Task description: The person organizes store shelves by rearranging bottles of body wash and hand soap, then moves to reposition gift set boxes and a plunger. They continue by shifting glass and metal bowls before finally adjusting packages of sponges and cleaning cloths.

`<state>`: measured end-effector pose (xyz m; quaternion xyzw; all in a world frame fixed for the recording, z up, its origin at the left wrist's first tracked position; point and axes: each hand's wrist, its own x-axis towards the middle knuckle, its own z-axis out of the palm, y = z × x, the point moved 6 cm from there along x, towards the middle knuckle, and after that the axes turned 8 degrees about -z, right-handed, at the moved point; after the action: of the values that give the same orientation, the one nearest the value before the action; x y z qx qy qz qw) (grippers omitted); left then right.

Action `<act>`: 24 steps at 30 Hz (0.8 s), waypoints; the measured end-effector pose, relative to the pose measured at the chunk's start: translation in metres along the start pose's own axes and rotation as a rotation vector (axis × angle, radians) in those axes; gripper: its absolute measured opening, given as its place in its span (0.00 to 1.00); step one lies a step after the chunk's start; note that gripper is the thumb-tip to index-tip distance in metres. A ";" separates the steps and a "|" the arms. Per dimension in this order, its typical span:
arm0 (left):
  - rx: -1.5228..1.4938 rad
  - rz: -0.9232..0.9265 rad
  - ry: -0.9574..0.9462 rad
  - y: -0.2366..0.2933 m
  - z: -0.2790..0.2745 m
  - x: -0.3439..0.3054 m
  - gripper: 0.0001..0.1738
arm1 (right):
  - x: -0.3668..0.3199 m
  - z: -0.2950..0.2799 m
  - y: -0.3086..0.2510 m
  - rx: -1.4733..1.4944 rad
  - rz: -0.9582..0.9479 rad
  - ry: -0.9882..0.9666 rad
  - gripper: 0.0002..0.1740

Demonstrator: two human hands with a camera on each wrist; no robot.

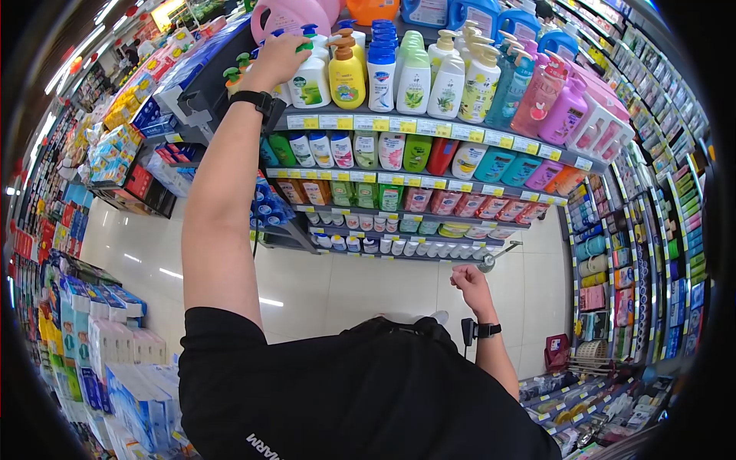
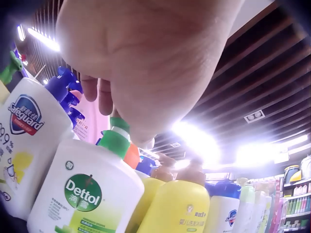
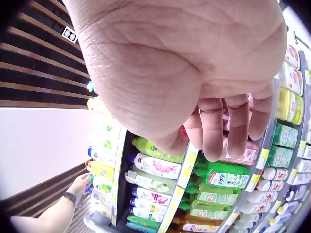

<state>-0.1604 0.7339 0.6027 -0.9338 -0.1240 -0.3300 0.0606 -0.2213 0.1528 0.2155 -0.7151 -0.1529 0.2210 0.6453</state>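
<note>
The white Dettol bottle, with its round green logo and green pump, stands at the left of the top shelf's near edge, beside a yellow bottle. The left hand curls its fingers round the pump; the right hand is loosely curled, empty.

Location: self-service shop, supermarket type. Evidence: grey multi-tier display shelves with yellow-and-white paper price labels along edges; rows of like-shaped plastic pump bottles; further stocked aisles both sides; glossy pale floor tiles; slatted brown ceiling with bright lights.
</note>
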 end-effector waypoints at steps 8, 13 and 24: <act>-0.251 -0.102 -0.154 -0.003 0.002 -0.006 0.19 | 0.003 0.002 0.001 0.008 0.001 0.004 0.10; -0.211 -0.137 -0.236 -0.003 -0.004 -0.007 0.20 | 0.003 -0.001 0.003 -0.001 0.000 0.015 0.11; -0.254 -0.062 0.033 -0.017 -0.018 -0.003 0.22 | 0.011 0.008 0.001 0.010 -0.006 -0.006 0.11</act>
<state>-0.1783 0.7457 0.6156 -0.9242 -0.1089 -0.3601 -0.0664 -0.2166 0.1653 0.2130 -0.7108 -0.1558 0.2221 0.6490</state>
